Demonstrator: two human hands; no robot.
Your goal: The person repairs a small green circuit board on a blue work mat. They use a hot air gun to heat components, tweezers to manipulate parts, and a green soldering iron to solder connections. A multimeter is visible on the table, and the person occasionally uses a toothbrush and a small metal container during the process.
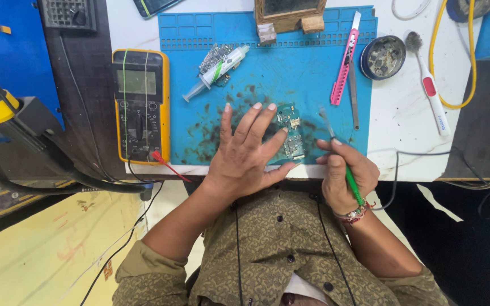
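Observation:
A small green circuit board [292,134] lies on a stained blue work mat [301,68]. My left hand [246,153] rests flat on the mat with its fingers spread, fingertips touching the board's left edge. My right hand [344,173] grips a thin green-handled brush [342,161], whose tip points up and left, just right of the board.
A yellow multimeter [140,105] with a red probe lead sits left of the mat. On the mat lie a syringe [216,72], a pink utility knife [344,62] and tweezers [354,93]. A round tin [383,55], a white toothbrush [432,90], a yellow cable and a wooden stand [287,17] lie beyond.

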